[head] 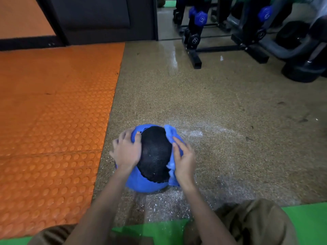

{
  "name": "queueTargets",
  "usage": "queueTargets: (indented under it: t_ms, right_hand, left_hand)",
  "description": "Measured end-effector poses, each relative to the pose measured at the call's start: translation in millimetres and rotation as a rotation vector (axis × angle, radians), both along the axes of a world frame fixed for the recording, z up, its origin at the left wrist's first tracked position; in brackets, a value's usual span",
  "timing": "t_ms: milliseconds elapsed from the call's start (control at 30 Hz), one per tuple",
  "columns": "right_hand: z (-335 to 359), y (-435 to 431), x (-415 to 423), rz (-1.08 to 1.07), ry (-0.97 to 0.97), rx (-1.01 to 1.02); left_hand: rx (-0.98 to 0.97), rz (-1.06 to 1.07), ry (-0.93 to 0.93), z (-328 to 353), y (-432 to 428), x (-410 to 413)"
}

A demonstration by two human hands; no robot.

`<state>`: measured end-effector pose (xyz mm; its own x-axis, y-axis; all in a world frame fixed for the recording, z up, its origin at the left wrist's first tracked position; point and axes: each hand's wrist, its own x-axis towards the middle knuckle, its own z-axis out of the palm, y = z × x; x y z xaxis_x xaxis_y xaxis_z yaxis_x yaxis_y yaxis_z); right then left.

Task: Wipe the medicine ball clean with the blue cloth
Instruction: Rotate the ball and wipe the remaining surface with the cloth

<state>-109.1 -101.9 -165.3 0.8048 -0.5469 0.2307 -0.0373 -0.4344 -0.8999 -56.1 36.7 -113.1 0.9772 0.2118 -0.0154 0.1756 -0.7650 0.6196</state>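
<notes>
head view, one item under work. medicine ball [155,156]: blue with a black pebbled panel facing up; it sat on the speckled floor [230,112] just beyond the person's knees [256,223], close to the edge of the orange studded mat [53,112]. left hand [126,152]: lay on the ball's left side, fingers [123,137] spread apart and flat to the surface, thumb reaching onto the black panel. right hand [184,161]: was on the ball's right side, fingers straight and close together, pressing the blue cloth [170,133] against the ball; the cloth was bunched and showed above the fingertips and below the wrist. whitish residue [192,133]: streaked the floor around the ball. green mat [309,223]: lay under the knees at the near edge. black dumbbell rack [194,50]: stood at the far right with blue dumbbells [201,18], well apart from the ball.
</notes>
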Motion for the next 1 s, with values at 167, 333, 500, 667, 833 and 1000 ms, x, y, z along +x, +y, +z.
queueTargets:
  t_ms: [167, 333, 500, 667, 833, 1000]
  right_hand:
    - [9, -17, 24, -0.147, 0.154, 0.027]
    - [25, 43, -6, 0.038, -0.173, -0.609]
    - [-1, 8, -4, -0.192, -0.051, -0.209]
    - [8, -14, 10, -0.252, 0.195, 0.065]
    - [7, 34, -25, -0.118, -0.170, -0.423]
    - [-12, 23, -28, -0.305, -0.140, -0.054]
  left_hand:
    - [-0.067, 0.061, -0.061, -8, -3, -7]
    - [-0.010, 0.066, -0.015, -7, -16, 3]
    - [-0.111, 0.082, -0.013, -7, -14, -3]
    - [-0.113, 0.178, -0.043, -9, -30, -15]
    - [-0.119, 0.207, -0.045, -10, -29, -17]
    - [-0.150, 0.219, -0.115, -16, -25, -34]
